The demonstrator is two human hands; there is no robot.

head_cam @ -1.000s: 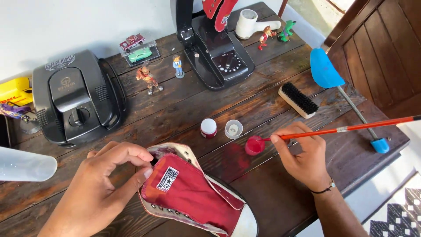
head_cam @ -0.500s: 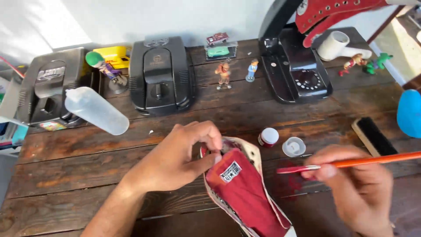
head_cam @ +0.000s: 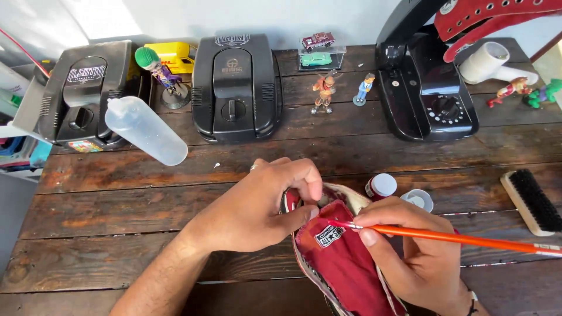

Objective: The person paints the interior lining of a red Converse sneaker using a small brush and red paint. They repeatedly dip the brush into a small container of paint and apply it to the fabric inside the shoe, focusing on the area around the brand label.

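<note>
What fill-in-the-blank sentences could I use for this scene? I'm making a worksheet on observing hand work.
1. The right hand holds a thin ____ paintbrush.
2. The left hand pinches the top edge of a ____ canvas shoe.
3. The shoe rests on a dark ____ table.
4. A clear plastic ____ lies on its side near the left machine.

Missing words: orange; red; wooden; bottle

Red shoe (head_cam: 345, 263) cut off at bottom edge, its heel hidden by left hand (head_cam: 257, 208); orange brush (head_cam: 468, 239) handle runs off right edge.
</note>
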